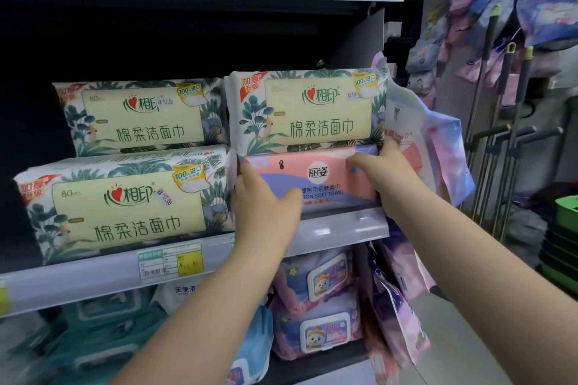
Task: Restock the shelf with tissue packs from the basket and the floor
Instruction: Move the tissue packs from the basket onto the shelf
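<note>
Both hands are gripping the pink tissue pack (pixel 312 180) by its ends: left hand (pixel 266 206) at 9 o'clock, right hand (pixel 386 172) at 3 o'clock. The pack is sitting on the shelf (pixel 344 228), under a green pack (pixel 308 109) stacked at 12 o'clock. Two-ended hold probably keeps it square while seating it against the neighbouring stack (pixel 125 206).

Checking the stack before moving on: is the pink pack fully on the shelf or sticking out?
On the shelf. The pink pack lies flat under a green pack, its front behind the shelf lip; both hands hold its ends.
</note>
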Action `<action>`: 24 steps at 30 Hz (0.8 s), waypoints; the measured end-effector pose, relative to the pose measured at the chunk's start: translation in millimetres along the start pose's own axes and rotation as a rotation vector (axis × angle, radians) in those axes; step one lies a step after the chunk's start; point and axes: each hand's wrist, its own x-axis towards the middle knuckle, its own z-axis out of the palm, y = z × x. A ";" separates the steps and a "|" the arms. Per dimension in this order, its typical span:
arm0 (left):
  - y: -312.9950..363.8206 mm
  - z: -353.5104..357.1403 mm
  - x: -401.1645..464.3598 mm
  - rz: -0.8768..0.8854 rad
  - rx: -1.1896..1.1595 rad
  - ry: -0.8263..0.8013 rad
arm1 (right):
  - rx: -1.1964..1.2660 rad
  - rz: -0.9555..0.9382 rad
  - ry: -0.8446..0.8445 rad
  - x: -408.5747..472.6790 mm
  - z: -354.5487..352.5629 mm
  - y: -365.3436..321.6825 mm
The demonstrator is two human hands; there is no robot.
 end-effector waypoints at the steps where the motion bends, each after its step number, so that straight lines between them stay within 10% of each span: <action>1: 0.5 1.4 -2.3 0.008 0.022 0.009 | 0.013 0.005 0.001 -0.3 0.5 -0.4; 24: -8.0 2.9 -6.8 0.099 0.085 0.022 | -0.003 -0.127 0.101 -11.5 3.0 0.0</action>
